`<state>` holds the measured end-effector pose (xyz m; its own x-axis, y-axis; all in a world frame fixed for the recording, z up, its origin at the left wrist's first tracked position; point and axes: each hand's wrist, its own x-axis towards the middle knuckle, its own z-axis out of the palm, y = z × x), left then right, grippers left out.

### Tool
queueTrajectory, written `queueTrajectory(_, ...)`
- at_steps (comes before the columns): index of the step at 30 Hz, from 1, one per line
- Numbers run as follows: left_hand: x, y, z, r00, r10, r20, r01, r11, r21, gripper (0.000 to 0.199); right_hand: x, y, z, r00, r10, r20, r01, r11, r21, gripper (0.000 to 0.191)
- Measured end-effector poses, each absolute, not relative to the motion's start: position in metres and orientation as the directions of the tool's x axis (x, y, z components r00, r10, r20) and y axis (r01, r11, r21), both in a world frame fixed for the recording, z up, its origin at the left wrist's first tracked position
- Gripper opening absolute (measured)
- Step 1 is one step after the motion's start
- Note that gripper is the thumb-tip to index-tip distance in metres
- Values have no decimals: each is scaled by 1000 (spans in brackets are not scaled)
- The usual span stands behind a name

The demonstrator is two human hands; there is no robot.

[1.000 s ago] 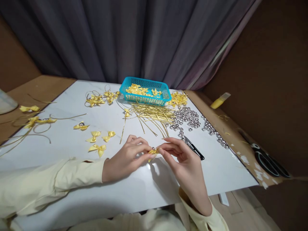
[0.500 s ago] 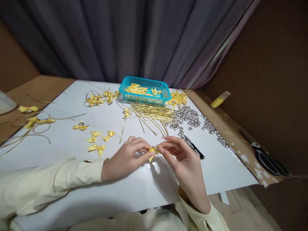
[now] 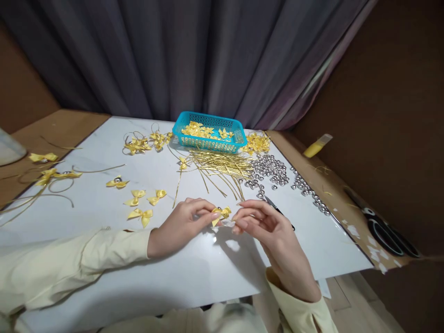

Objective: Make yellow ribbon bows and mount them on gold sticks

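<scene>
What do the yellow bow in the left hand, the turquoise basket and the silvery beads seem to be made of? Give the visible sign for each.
Yellow bow in the left hand: probably satin ribbon, shown by its soft sheen and folded loops.
Turquoise basket: likely moulded plastic, semi-glossy, with even colour and regular holes.
Silvery beads: bright, mirror-like highlights suggest metal, though metallic-coated plastic is possible.

No readable text, labels, or numbers

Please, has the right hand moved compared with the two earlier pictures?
Yes. The right hand has moved a little to the right, judged against the small black cutter lying beside it: the hand now hides more of it.
</scene>
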<state>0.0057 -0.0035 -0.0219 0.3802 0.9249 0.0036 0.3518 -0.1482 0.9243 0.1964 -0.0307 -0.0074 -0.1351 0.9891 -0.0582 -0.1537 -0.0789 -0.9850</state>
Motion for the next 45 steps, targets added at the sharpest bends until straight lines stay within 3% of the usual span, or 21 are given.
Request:
queueTrajectory(4,6,-3,-28,376,925,-56,246,-41,968,22,211,-29,-6,-260,951,-166,-173,-215,-961,16)
queueTrajectory(9,8,-2,-35,394,913,-104,185,32,982,20,224,-29,-8,-319,933,-167,-55,-194,-979,4)
queueTrajectory(13,10,1,-35,395,910,-124,156,67,986,21,234,-27,-14,-465,863,-199,-25,-237,-971,4)
queueTrajectory(21,10,3,-41,427,900,-92,50,78,996,25,232,-31,-27,-684,710,-166,-253,-444,-859,12)
queueTrajectory(26,11,2,-42,452,883,-128,12,138,990,31,228,-36,-19,-725,659,-199,-262,-531,-806,18)
queueTrajectory(34,10,3,-38,457,878,-141,46,135,990,32,212,-38,-10,-447,821,-356,-175,-470,-865,12)
queueTrajectory(45,11,-1,-35,407,905,-125,61,110,992,27,175,-34,-27,-217,931,-295,-84,-319,-944,34)
